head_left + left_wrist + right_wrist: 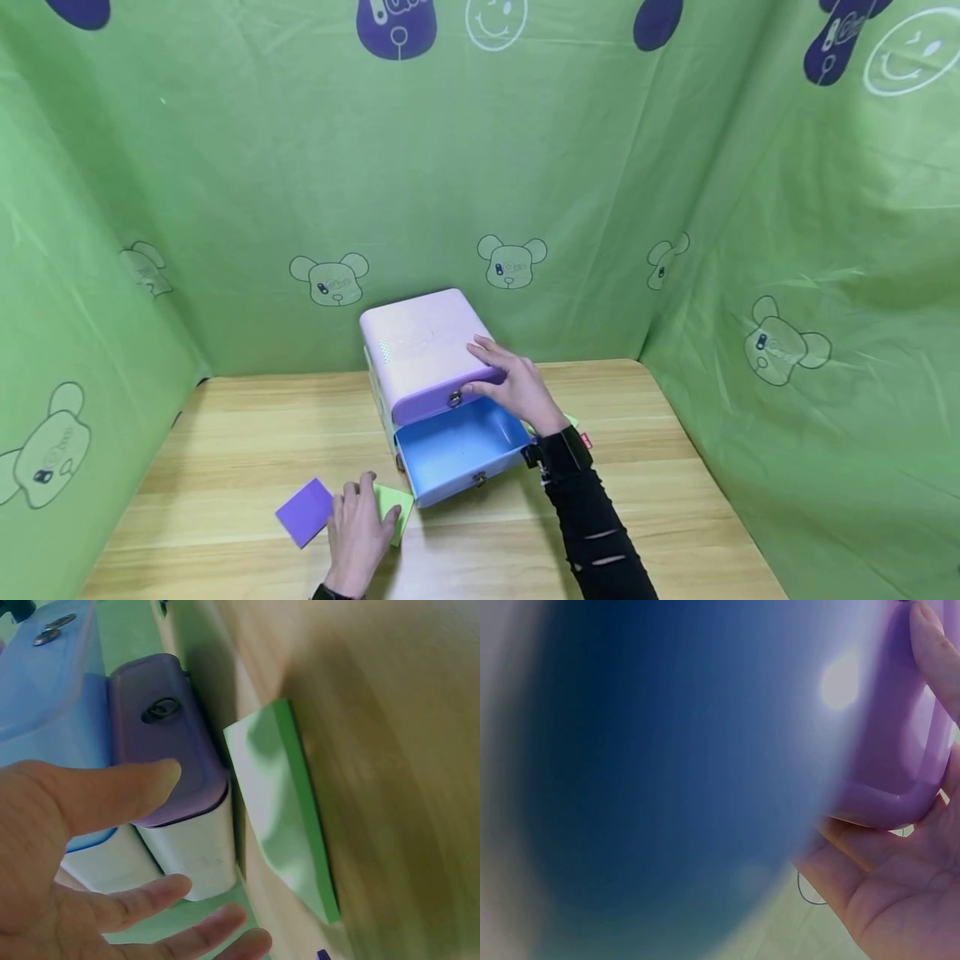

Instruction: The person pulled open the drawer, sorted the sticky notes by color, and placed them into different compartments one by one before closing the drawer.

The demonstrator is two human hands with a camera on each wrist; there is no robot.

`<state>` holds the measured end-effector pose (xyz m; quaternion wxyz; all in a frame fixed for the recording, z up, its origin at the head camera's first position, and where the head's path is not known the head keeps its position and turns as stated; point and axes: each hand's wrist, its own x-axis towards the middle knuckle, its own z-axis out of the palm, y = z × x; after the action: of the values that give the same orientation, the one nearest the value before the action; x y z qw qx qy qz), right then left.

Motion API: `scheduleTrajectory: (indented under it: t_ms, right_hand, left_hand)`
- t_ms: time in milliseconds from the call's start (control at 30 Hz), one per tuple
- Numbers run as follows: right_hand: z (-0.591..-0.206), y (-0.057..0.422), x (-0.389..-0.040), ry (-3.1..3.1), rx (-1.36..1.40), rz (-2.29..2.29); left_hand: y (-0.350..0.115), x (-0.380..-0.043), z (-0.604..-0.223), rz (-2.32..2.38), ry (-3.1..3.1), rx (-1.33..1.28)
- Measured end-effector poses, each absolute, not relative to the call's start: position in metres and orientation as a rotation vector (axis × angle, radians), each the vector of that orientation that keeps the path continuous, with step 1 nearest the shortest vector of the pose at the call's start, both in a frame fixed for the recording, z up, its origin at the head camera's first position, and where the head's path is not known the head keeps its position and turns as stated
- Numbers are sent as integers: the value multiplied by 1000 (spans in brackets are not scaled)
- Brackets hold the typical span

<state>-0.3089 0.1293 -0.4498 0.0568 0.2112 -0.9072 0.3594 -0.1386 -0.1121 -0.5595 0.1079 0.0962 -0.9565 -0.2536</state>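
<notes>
A small drawer box with a pinkish-purple top point(423, 337) stands toward the back of the table, its blue drawer point(457, 446) pulled out and bare inside. My right hand point(517, 387) holds the box's front right corner, thumb on the purple front point(896, 742) near the metal knob point(454, 398), fingers over the top and side. With fingers spread, my left hand point(358, 529) hovers by a light green sticky note pad point(277, 814), partly covering it in the head view. To its left lies a purple sticky note pad point(305, 512).
Below the blue drawer, a closed purple drawer point(169, 742) with a ring knob faces the left hand. A small red tag point(586, 440) shows beside the right wrist. Green printed cloth point(480, 167) walls the wooden table point(247, 433) at the back and sides.
</notes>
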Motion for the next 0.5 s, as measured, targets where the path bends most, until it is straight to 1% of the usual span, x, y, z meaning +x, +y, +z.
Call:
scheduleTrajectory:
  t_ms: [500]
  right_hand:
    - [-451, 129, -308, -2752, 629, 1096]
  left_hand:
    - [-109, -141, -577, -759, -2943, 377]
